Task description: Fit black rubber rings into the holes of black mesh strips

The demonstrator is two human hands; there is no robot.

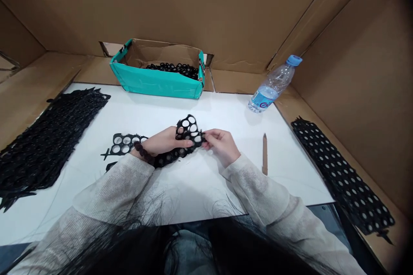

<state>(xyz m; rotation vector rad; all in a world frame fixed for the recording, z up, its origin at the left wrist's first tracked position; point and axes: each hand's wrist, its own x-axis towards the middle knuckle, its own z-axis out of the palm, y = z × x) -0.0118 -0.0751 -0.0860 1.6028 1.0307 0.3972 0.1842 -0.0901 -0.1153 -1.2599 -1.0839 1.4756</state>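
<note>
Both hands hold a black perforated sheet (187,131) with round holes just above the white table (161,111). My left hand (164,141) grips the sheet from the left, fingers curled under it, a dark bead bracelet on the wrist. My right hand (221,142) pinches the sheet's right edge between thumb and fingers. Another black holed piece (124,144) lies flat on the table just left of my left hand.
A teal cardboard box (155,80) with black rings inside stands at the back. A large pile of black sheets (45,137) covers the left. A stack of punched sheets (342,174) lies right. A water bottle (272,86) and a brown stick (265,154) sit right of centre.
</note>
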